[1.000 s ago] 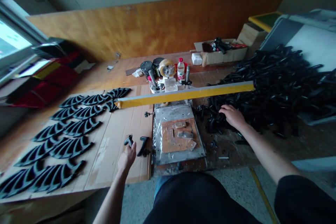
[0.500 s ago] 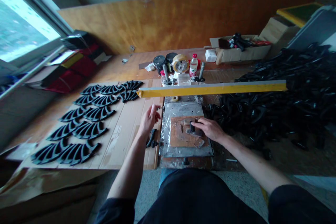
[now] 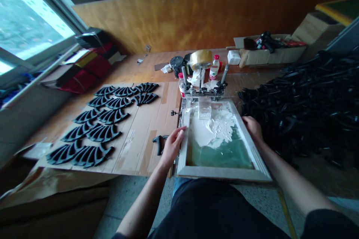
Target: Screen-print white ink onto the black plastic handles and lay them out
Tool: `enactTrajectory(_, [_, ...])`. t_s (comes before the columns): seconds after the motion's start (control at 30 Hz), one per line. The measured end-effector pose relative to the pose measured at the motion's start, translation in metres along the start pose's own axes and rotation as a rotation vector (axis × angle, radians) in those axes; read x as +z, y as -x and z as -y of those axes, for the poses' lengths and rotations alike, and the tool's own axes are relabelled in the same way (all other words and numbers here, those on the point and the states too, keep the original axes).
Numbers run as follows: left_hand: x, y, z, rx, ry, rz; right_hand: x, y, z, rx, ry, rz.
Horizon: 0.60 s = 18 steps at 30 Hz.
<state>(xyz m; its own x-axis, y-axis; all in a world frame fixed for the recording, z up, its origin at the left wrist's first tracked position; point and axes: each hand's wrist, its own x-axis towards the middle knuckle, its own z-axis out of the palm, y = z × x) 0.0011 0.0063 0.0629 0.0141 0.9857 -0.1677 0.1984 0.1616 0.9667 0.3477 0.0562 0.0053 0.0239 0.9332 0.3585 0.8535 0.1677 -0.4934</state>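
A metal-framed screen (image 3: 224,172) lies flat over the bench in front of the body, with white paste (image 3: 220,129) spread on the upper part of its green mesh. My left hand (image 3: 174,144) is at the frame's left side, fingers curled against the edge. At the right side, my right hand (image 3: 253,128) grips the frame, its fingertips partly hidden. Behind the screen stands a metal clamp fixture (image 3: 206,91) with two posts. A black curved part (image 3: 159,145) rests on the cardboard just left of my left hand.
Rows of black curved parts (image 3: 94,133) lie on cardboard (image 3: 134,134) at the left. A large heap of black parts (image 3: 303,108) covers the right side. Behind the fixture are a tape roll (image 3: 201,59), a bottle (image 3: 214,68) and a dark jar (image 3: 177,66). An open box (image 3: 276,57) stands at the back right.
The raised screen has come down flat, covering the wooden plate and its small black piece. My right hand has moved from that piece to the frame's right side; my left hand has shifted to its left edge.
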Motion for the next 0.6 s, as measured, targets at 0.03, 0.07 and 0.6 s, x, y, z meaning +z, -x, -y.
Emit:
enactTrajectory(0.03, [0.003,0.001,0.014,-0.039,-0.019,0.01,-0.004,-0.011,0.0,0.02,-0.008,-0.047])
enactTrajectory(0.07, [0.005,0.0,0.026,-0.072,-0.051,0.019,-0.006,-0.022,0.006,0.001,-0.023,-0.08])
enactTrajectory(0.6, [0.01,-0.022,0.069,-0.113,-0.341,0.018,0.01,0.003,0.099,-0.823,-0.047,0.638])
